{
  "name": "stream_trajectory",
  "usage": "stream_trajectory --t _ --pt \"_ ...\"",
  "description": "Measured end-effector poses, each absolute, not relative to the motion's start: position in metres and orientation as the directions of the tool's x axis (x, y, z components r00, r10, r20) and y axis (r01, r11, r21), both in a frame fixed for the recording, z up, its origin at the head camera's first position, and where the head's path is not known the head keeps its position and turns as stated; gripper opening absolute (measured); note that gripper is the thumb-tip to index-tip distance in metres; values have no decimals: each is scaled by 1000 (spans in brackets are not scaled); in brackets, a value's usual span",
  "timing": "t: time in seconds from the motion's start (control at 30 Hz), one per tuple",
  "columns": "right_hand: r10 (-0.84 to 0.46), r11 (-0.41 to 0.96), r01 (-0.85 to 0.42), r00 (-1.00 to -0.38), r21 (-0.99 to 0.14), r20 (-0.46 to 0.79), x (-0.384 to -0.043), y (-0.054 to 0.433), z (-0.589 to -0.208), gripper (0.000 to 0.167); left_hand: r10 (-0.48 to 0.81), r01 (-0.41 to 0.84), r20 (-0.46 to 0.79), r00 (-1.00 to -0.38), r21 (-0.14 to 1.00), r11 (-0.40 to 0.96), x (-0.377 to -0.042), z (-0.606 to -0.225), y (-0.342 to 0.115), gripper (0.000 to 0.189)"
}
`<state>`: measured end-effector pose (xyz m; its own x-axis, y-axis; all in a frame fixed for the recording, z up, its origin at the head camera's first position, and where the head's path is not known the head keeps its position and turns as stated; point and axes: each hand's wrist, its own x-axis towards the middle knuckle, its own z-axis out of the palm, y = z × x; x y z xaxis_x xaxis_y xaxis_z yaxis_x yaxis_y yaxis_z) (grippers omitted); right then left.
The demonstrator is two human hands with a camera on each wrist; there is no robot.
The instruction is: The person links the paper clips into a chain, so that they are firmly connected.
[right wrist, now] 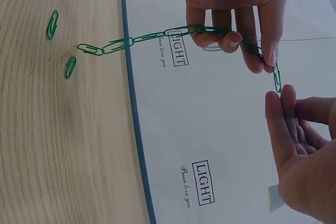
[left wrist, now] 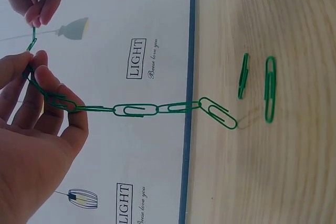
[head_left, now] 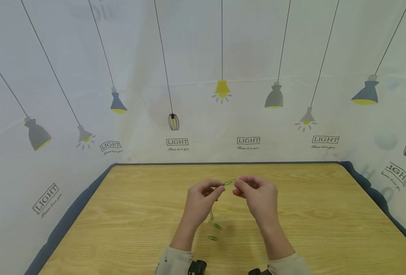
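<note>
A chain of linked green paper clips (left wrist: 135, 110) runs through my left hand (head_left: 201, 200) and hangs down toward the table. Thumb and index finger of that hand pinch the chain near its upper end, while other clips lie along its curled fingers. Facing it, my right hand (head_left: 259, 198) pinches the end paper clip (right wrist: 277, 80) between thumb and finger, and a short piece of green wire shows between the two hands. Two loose green paper clips, one (head_left: 218, 226) nearer the chain and another (head_left: 212, 238) closer to me, lie on the table below.
The wood-grain table (head_left: 137, 214) has a dark blue edge (head_left: 223, 163) along its back and sides. Behind it hangs a pale backdrop (head_left: 203, 46) printed with lamps and words. Black wrist camera (head_left: 197, 267) straps show at the sleeves.
</note>
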<state>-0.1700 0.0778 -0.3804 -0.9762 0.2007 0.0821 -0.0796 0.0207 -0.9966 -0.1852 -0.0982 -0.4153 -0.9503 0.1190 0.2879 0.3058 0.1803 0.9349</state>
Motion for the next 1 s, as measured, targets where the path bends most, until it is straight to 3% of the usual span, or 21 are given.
stream_trajectory --t 0.53,0.8,1.0 --pt "170 -4 -107 -980 -994 105 -170 80 -377 19 150 268 246 -958 952 149 -189 -419 -98 19" --pt "142 -20 -138 -981 -990 134 -171 78 -378 17 186 249 235 -954 967 56 -194 -413 -96 30" --pt "129 -24 -160 -979 -987 155 -170 77 -379 17 200 262 253 -947 965 19 -195 -407 -93 25"
